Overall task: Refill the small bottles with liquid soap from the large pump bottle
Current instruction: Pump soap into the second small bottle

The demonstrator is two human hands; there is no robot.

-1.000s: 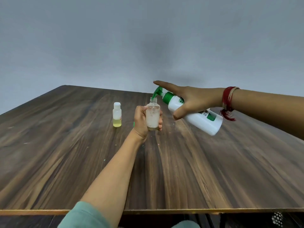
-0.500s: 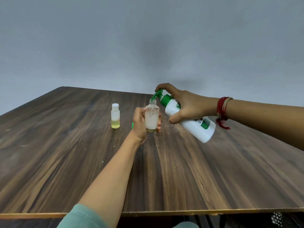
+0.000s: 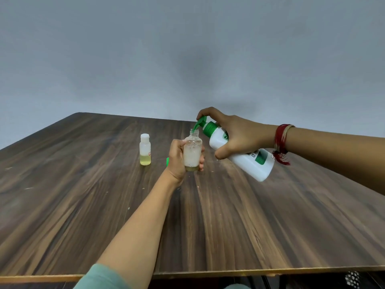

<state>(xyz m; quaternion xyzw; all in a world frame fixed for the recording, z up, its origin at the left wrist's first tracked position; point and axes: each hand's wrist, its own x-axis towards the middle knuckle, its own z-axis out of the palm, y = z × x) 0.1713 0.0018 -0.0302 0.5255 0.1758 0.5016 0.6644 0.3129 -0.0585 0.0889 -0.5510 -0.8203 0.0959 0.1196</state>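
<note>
My left hand (image 3: 177, 156) grips a small clear bottle (image 3: 192, 152), uncapped and upright above the table, with foamy soap inside and a yellowish layer at the bottom. My right hand (image 3: 235, 134) holds the large white pump bottle (image 3: 245, 157) tilted in the air, its forefinger curled over the green pump head (image 3: 200, 123). The green nozzle points down right over the small bottle's mouth. A second small bottle (image 3: 145, 150) with a white cap stands on the table to the left, holding a little yellow liquid.
A small green cap (image 3: 167, 161) lies on the dark wooden table (image 3: 83, 195), mostly hidden behind my left hand. The table's near edge runs along the bottom of the view. A plain grey wall rises behind.
My right forefinger, straight out a second ago, has curled down onto the pump head. The pump bottle has dropped slightly closer to the small bottle's mouth.
</note>
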